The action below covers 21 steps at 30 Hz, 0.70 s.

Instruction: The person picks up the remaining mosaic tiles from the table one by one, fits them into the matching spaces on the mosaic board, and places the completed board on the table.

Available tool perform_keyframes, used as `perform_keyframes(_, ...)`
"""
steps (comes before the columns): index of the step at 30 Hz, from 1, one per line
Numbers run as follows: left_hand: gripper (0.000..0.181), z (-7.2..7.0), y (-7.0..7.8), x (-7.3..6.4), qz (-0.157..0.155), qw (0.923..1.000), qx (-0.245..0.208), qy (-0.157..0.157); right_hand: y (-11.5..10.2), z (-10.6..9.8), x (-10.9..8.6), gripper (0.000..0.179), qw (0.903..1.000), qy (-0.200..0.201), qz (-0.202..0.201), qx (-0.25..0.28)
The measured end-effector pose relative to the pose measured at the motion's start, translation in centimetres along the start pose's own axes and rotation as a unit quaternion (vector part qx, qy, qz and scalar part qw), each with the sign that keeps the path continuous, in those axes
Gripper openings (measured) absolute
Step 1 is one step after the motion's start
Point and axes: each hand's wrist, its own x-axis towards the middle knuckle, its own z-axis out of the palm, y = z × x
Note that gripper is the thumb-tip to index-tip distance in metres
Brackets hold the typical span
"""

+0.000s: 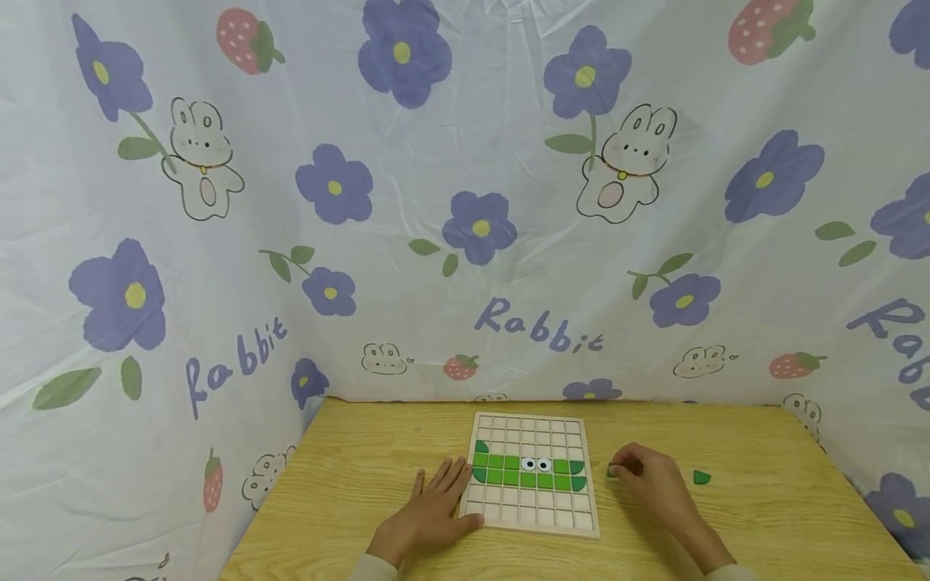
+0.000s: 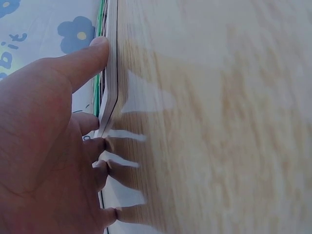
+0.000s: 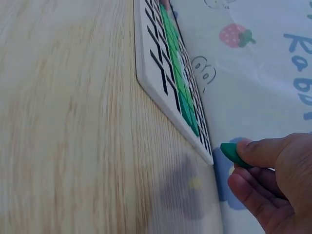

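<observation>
On the wooden table lies a pale grid board whose square cells hold two rows of green tiles, with rounded dark green pieces at the ends. Two eye tiles sit in the upper row, and one rounded dark green piece stands above its left end. My left hand rests at the board's left edge, fingers spread and thumb on the near corner. To the right of the board, my right hand pinches a dark green rounded piece between thumb and fingers, apart from the board.
Another dark green rounded piece lies on the table to the right of my right hand. A white curtain printed with flowers, rabbits and strawberries hangs behind the table and at both sides.
</observation>
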Motion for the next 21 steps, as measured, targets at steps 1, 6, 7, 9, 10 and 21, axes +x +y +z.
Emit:
perform_keyframes(1,0.093,0.0,0.0,0.0,-0.002,1.0,0.001,0.0,-0.3,0.2,0.0,0.007,1.0,-0.003,0.003,0.004)
perform_keyframes(6,0.092,-0.1,0.3,-0.1,-0.012,0.9998,0.017,0.003,-1.7,1.1,0.3,0.007,0.9996,-0.013,0.008,0.023)
perform_keyframes(7,0.092,-0.2,0.4,-0.2,-0.013,0.9997,0.02,0.004,-1.9,1.4,0.3,0.007,0.9996,-0.014,0.004,0.026)
perform_keyframes(9,0.092,-0.2,0.4,-0.2,-0.013,0.9997,0.02,0.005,-2.4,1.8,0.4,0.008,0.9994,-0.016,-0.005,0.031)
perform_keyframes(10,0.092,-0.2,0.3,-0.1,-0.013,0.9997,0.021,0.005,-2.6,2.0,0.4,0.008,0.9992,-0.017,-0.009,0.034)
perform_keyframes(21,0.094,-0.3,0.2,-0.2,-0.001,1.0,-0.002,-0.004,-4.6,4.0,0.6,0.011,0.9969,-0.033,-0.059,0.041)
